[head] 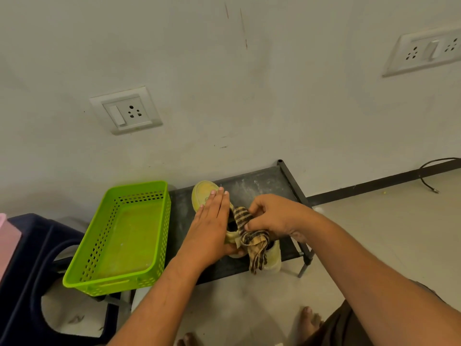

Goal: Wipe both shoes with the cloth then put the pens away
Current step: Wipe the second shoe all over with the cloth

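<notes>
A yellow shoe (203,193) lies on the low dark rack (259,186), toe toward the wall. My left hand (212,221) rests on it with straight fingers, and the thumb wraps under its heel. My right hand (272,216) grips a brown-and-tan striped cloth (252,242) at the shoe's opening; the cloth's end hangs down over the rack's front. A second pale yellow shoe (273,254) stands partly hidden behind the cloth and under my right wrist. No pens are in view.
A bright green perforated basket (124,236) with nothing in it sits left of the shoes. A dark blue stool (30,270) stands at lower left. The wall with sockets lies right behind the rack. A black cable (429,176) lies on the floor at right. My bare toes (308,320) show below.
</notes>
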